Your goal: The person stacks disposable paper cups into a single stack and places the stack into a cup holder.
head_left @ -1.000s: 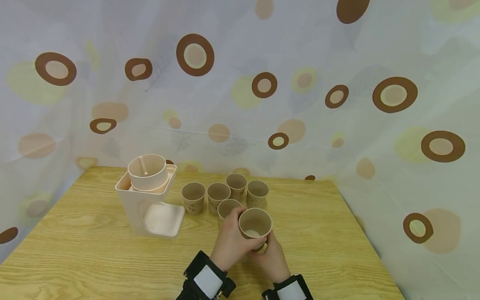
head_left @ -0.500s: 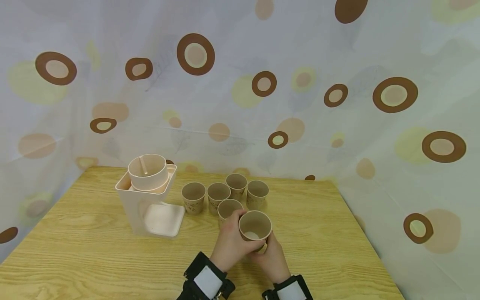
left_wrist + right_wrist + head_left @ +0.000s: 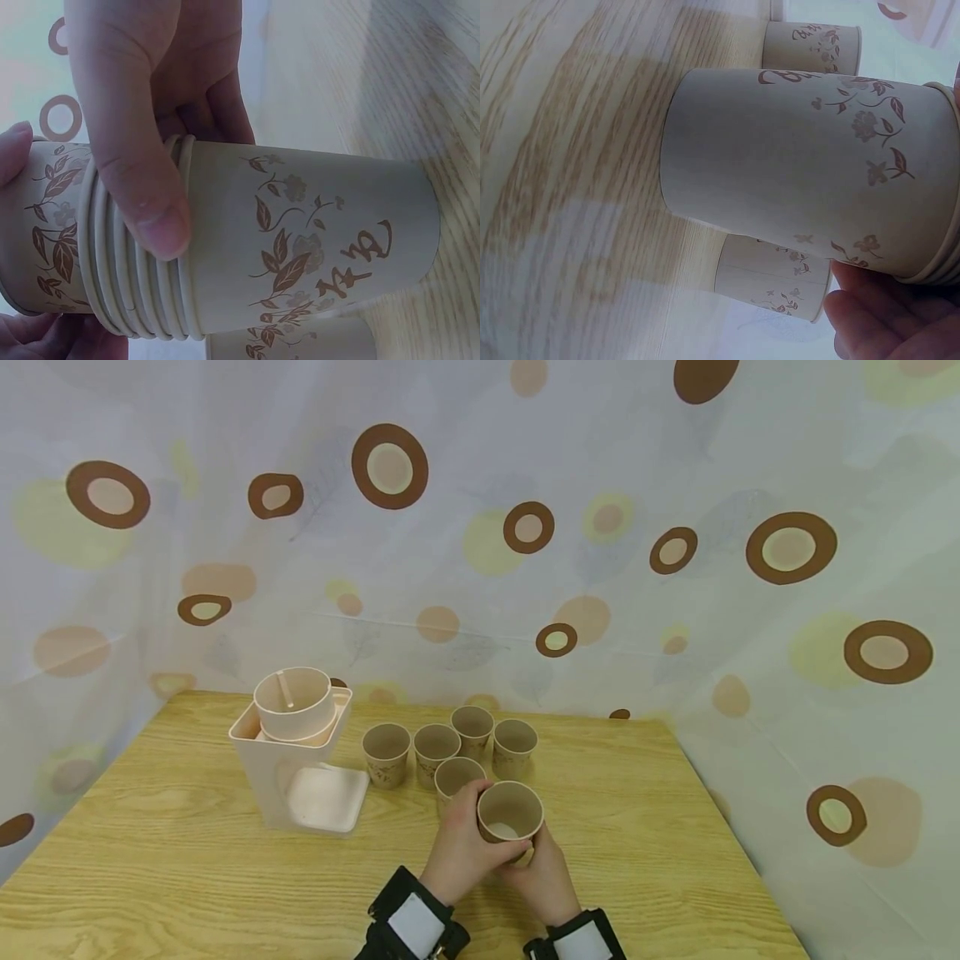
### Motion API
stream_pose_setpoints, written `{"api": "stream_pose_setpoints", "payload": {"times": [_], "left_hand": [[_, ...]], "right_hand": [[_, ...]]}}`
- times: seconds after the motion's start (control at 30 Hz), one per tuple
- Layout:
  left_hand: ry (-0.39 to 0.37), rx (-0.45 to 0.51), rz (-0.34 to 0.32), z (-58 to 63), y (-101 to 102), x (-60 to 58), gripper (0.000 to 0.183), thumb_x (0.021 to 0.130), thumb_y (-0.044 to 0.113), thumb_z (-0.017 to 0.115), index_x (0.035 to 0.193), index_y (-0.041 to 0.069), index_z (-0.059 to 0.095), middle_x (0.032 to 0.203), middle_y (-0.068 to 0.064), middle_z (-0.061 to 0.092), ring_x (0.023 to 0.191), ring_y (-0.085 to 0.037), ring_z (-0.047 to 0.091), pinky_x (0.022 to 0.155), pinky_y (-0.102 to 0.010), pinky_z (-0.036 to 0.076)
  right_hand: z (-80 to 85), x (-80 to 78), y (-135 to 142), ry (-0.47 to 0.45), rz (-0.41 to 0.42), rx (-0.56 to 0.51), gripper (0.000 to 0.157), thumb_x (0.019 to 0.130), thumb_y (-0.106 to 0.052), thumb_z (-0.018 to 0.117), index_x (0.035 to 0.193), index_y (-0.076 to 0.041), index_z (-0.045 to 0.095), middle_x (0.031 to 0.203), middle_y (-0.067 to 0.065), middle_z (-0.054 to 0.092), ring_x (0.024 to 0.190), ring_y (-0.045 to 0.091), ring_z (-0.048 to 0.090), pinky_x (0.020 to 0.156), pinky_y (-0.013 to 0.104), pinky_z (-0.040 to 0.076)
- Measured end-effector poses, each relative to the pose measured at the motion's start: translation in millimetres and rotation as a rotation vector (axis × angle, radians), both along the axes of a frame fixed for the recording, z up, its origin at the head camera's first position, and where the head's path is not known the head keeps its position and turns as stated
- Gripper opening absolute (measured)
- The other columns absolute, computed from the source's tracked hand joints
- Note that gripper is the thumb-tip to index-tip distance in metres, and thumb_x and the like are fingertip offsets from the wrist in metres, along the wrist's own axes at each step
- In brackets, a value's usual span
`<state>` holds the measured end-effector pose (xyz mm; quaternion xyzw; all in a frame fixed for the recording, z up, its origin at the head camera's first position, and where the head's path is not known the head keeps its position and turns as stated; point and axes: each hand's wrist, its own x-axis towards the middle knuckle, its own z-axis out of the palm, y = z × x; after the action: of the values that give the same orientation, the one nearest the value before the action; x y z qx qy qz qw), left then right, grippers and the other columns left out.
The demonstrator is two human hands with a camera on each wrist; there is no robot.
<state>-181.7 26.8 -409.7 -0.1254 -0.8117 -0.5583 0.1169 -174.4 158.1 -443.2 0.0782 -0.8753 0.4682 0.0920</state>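
Observation:
My left hand [image 3: 459,852] grips a stack of paper cups [image 3: 315,232] printed with brown leaves and flowers; in the left wrist view its thumb lies across several nested rims. The top paper cup [image 3: 510,814] sticks up out of the stack, its mouth facing upward in the head view. My right hand [image 3: 546,875] holds the stack's upper part from the right, with fingertips on either side of the top cup in the left wrist view. Curled fingers [image 3: 877,319] show below the rims in the right wrist view. Whether the stack's base touches the table cannot be told.
Just beyond my hands stand several single paper cups, among them the leftmost cup [image 3: 387,757], the rear cup [image 3: 472,733] and the right cup [image 3: 514,750]. A cream plastic container [image 3: 288,760] holding a round vessel [image 3: 296,706] stands left on the wooden table [image 3: 187,877].
The top cup sits slightly lower than one second ago. Both hands keep nearly the same place and grip, and the standing cups have stayed put.

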Motion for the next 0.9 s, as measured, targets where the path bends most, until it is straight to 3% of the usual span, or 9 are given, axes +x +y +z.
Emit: {"api": "stream_pose_setpoints", "payload": {"times": [0.3, 0.9], "left_hand": [[-0.01, -0.012, 0.017, -0.4, 0.4, 0.9, 0.076, 0.062, 0.028, 0.083, 0.123, -0.004, 0.049, 0.121, -0.019, 0.049, 0.106, -0.032, 0.05, 0.088, -0.051, 0.049], [0.01, -0.061, 0.049, -8.8, 0.4, -0.6, 0.074, 0.06, 0.027, 0.084, 0.119, -0.004, 0.052, 0.118, -0.02, 0.048, 0.104, -0.032, 0.05, 0.086, -0.051, 0.05]], "right_hand": [[-1.0, -2.5, 0.1, -0.021, -0.009, -0.038, 0.076, 0.065, -0.011, 0.078, 0.13, 0.008, 0.044, 0.124, 0.03, 0.058, 0.113, 0.041, 0.054, 0.092, 0.058, 0.046], [3.2, 1.5, -2.0, -0.062, -0.02, -0.028, 0.076, 0.064, -0.011, 0.079, 0.129, 0.009, 0.045, 0.122, 0.031, 0.058, 0.109, 0.04, 0.055, 0.089, 0.057, 0.048]]}}
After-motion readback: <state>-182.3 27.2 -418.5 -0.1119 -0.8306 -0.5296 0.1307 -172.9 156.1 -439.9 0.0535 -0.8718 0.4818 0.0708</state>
